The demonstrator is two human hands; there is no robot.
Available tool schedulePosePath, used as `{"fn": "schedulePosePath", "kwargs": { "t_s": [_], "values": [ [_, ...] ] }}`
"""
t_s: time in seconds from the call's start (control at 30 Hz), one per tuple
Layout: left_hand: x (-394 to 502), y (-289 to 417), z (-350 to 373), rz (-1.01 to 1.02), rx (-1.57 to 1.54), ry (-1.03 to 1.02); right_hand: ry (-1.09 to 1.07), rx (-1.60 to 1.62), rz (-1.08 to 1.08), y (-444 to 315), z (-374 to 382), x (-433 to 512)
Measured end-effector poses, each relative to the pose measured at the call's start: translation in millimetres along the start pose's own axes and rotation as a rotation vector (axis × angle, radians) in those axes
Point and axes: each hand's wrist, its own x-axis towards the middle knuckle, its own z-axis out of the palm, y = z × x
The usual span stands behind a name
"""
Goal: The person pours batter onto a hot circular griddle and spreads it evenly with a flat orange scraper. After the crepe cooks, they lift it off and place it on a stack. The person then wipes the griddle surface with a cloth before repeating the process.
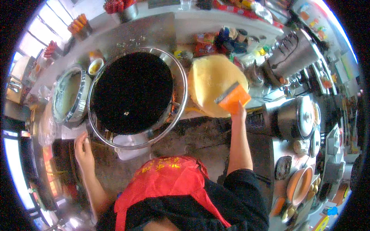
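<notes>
My right hand (239, 109) grips an orange scraper (235, 98) with a dark straight edge. The scraper lies over the lower right part of a pale yellow round sheet, likely a thin pancake (215, 83). Left of the sheet is a large round black griddle (134, 92) inside a shiny metal ring, with a small pale scrap on its surface. My left hand (83, 144) hangs near the counter's edge, below a basin of pale batter (67, 96); its fingers are slightly bent and nothing shows in them.
A small bowl (95, 67) with yellow contents stands between basin and griddle. A white plastic container (130, 144) sits below the griddle's near rim. Glowing orange shows at the griddle's right edge. To the right stand a tall steel pot (293, 53) and a lidded pot (302, 117).
</notes>
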Motion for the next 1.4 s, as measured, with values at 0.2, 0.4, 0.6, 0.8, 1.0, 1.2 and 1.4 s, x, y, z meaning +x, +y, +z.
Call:
{"fn": "schedulePosePath", "kwargs": {
  "t_s": [0.2, 0.4, 0.6, 0.8, 1.0, 1.2, 1.4],
  "values": [
    [-2.8, -14.5, -15.0, -0.064, 0.025, 0.079, 0.069, -0.224, -0.094, -15.9, -19.0, -32.0],
    [35.8, -60.2, -13.2, -0.533, -0.831, 0.195, -0.505, -1.431, -0.886, -33.2, 184.5, -153.2],
    [114.8, -97.6, 7.3, -0.914, -1.832, 0.105, -1.694, -1.258, -1.839, 64.5, 263.2, -351.2],
    [166.2, -134.7, 7.6, -0.944, -2.134, 0.338, -1.061, -1.85, -1.209, 130.2, 425.6, -299.1],
    [202.3, -186.2, -9.4, -1.001, -2.065, 0.27, -1.746, -1.896, -1.49, 182.3, 442.4, -347.1],
    [174.8, -212.9, -54.6, -1.044, -1.322, -0.441, -1.652, -1.609, -1.137, 108.0, 378.2, -342.9],
    [199.0, -200.1, -85.5, -0.257, 0.189, -0.704, -0.928, -1.622, -1.124, 43.7, 268.1, -309.2]
  ]
}}
